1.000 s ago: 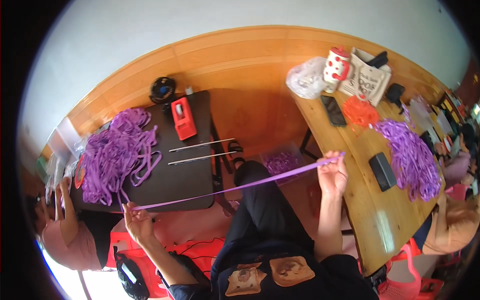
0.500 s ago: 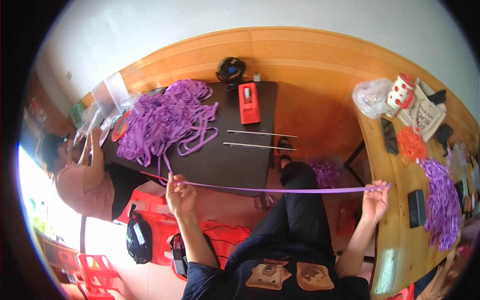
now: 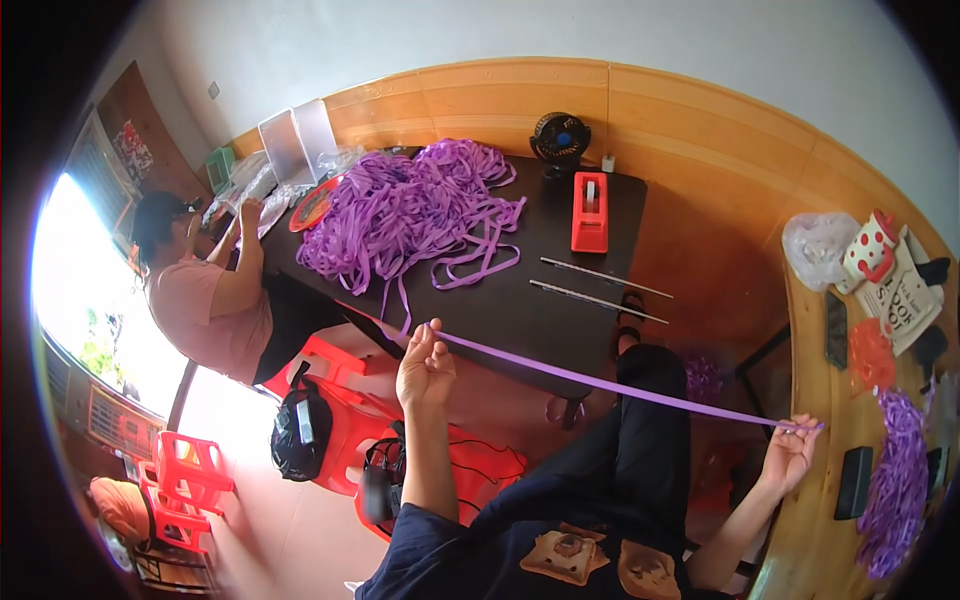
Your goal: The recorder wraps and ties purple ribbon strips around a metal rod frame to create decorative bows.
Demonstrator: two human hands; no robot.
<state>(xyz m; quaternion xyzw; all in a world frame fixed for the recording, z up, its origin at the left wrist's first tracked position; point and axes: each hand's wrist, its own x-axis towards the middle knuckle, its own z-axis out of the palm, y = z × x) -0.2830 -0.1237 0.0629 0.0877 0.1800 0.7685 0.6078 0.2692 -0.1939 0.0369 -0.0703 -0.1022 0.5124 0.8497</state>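
Note:
A purple ribbon (image 3: 600, 381) stretches taut between my two hands, sloping down toward the right. My left hand (image 3: 427, 372) pinches it near the front edge of the dark table, and beyond those fingers the ribbon trails up to a large heap of purple ribbon (image 3: 400, 215). Its other end is pinched by my right hand (image 3: 792, 455), beside the wooden table's edge, with a short tip sticking out past the fingers. Two thin metal rods (image 3: 605, 290) lie side by side on the dark table, behind the ribbon.
On the dark table (image 3: 480, 325) stand a red tape dispenser (image 3: 590, 215) and a small black fan (image 3: 560, 140). The wooden table (image 3: 815, 520) holds a purple ribbon bundle (image 3: 895, 490), a phone and bags. Red stools (image 3: 340, 430) stand left. A person (image 3: 215, 300) works at the far left.
My view has turned left, so the tables appear shifted right. The ribbon stays stretched between my hands, now slanting down to the right instead of nearly level.

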